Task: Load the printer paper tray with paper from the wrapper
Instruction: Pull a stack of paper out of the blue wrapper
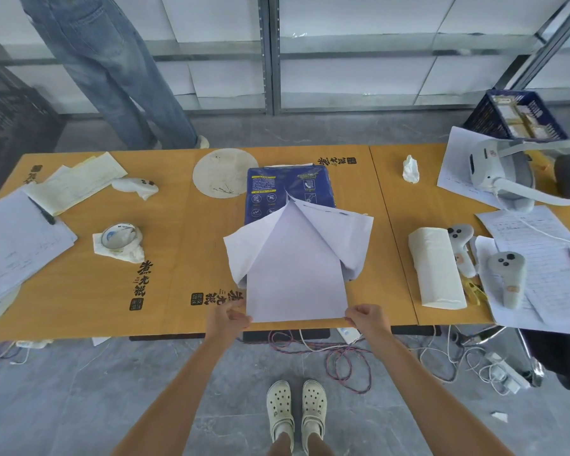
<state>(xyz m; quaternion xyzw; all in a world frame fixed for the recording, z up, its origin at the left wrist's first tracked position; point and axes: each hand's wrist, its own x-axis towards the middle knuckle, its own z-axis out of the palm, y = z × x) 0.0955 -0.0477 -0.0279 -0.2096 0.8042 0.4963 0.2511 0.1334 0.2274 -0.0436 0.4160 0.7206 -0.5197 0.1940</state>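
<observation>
A blue paper wrapper [278, 189] lies in the middle of the orange table [178, 258], its near end torn open with white flaps [346, 238] folded out to both sides. A stack of white paper [297, 284] sticks out of it toward me, reaching the table's front edge. My left hand [227, 319] pinches the stack's near left corner and my right hand [367, 317] pinches its near right corner. No printer or paper tray is in view.
A paper towel roll [436, 268], two grey controllers [507, 278] and a white headset [504, 172] sit to the right on loose sheets. Left are papers, a pen [42, 210] and a small bowl [117, 236]. A person in jeans [112, 70] stands behind the table. Cables [343, 357] lie on the floor.
</observation>
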